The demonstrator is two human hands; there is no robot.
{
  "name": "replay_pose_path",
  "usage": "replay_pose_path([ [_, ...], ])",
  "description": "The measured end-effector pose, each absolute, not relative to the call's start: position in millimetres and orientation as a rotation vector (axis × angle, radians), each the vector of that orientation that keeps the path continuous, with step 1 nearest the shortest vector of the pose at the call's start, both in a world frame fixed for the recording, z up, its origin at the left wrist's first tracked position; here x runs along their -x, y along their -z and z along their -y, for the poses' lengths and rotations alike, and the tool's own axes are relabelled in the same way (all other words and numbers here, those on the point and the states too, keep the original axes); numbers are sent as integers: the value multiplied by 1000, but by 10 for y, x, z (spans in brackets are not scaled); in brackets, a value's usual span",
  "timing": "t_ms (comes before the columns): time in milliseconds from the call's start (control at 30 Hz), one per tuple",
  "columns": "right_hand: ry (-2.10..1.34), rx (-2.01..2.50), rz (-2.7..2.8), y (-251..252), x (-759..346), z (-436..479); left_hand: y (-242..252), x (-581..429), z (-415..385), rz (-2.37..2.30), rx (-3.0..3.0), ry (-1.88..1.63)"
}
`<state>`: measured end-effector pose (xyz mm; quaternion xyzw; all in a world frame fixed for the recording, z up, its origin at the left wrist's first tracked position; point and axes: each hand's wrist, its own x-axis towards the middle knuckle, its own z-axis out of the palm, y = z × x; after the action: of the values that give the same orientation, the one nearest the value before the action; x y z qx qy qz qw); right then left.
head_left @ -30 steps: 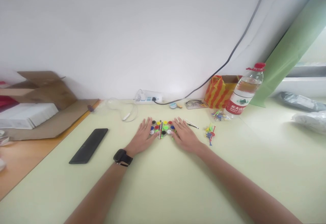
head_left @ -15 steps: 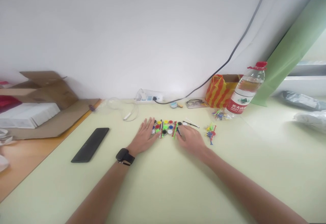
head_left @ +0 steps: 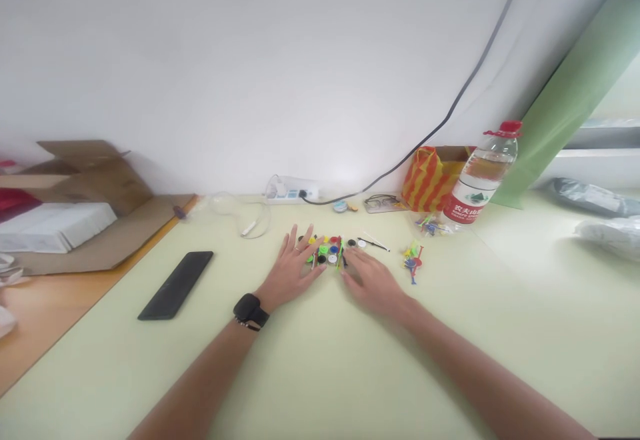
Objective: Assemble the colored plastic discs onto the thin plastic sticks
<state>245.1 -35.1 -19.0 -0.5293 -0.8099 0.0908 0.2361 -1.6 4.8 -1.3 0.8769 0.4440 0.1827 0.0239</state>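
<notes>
Small round plastic discs in several colours (head_left: 333,250) lie in a cluster on the pale green table. My left hand (head_left: 293,270) rests over the cluster's left part with fingers spread and a ring on one finger; it hides some of the discs. Across from it, my right hand (head_left: 373,280) lies low with fingers stretched out, its tips at the cluster's right side. Thin coloured sticks (head_left: 341,253) stand out between the two hands. A black stick and a white stick (head_left: 375,245) lie just beyond my right fingers. Neither hand appears to grasp anything.
Loose coloured pieces (head_left: 413,262) and a bagged bunch (head_left: 431,225) lie to the right, near a water bottle (head_left: 477,183) and a striped bag (head_left: 425,180). A power strip (head_left: 295,191) sits against the wall. At left are a black slab (head_left: 176,285) and a cardboard box (head_left: 100,173).
My left hand has shifted right and spread its fingers, covering more of the discs. My right hand's fingers have straightened beside the sticks.
</notes>
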Motion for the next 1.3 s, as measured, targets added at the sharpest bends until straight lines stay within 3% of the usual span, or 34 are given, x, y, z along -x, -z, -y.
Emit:
replay_pose_path([
  [333, -87, 1914, 1895, -274, -3569, -36, -169, -564, -50, -1181, -2812, -631],
  [767, -367, 2236, 1919, -97, -3731, 179, -52, -1039, -80, -1165, -2994, -428],
  [967, -472, 2119, 1994, -284, -3681, 179, -481, -941, -233, -1204, -2816, -532],
  [1300, -579, 2044, 2028, -1134, -3599, 48, -1148, -692, -375, -1024, -2431, -571],
])
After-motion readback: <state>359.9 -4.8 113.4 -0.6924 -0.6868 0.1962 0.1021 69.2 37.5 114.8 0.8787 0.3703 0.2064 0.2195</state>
